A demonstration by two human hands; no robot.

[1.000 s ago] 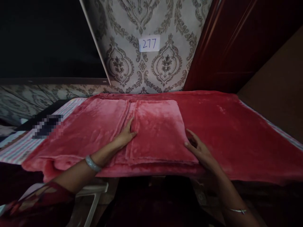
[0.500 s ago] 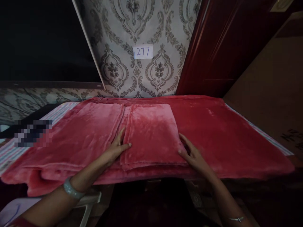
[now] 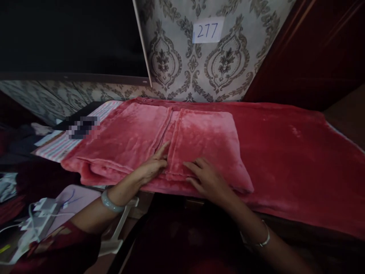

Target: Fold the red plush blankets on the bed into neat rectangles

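Note:
A plush red blanket (image 3: 273, 160) is spread over the table, with a folded section on its left half (image 3: 137, 133) and a folded rectangular panel (image 3: 208, 133) in the middle. My left hand (image 3: 151, 169) lies at the gap along the panel's left edge, index finger stretched out and the other fingers partly hidden. Over the panel's front edge rests my right hand (image 3: 209, 180), its fingers spread and thumb apart. Neither hand visibly grips the cloth.
A striped cloth (image 3: 57, 148) shows under the blanket's left end, near a pixelated object (image 3: 82, 127). Behind hangs a dark screen (image 3: 71, 38); a paper label reading 277 (image 3: 208, 30) is on the wall. A white power strip (image 3: 42, 213) with cables sits lower left.
My view has turned left and down. My right hand has moved from the panel's right edge to its front edge, nearer my left hand. The left stays by the panel's left edge.

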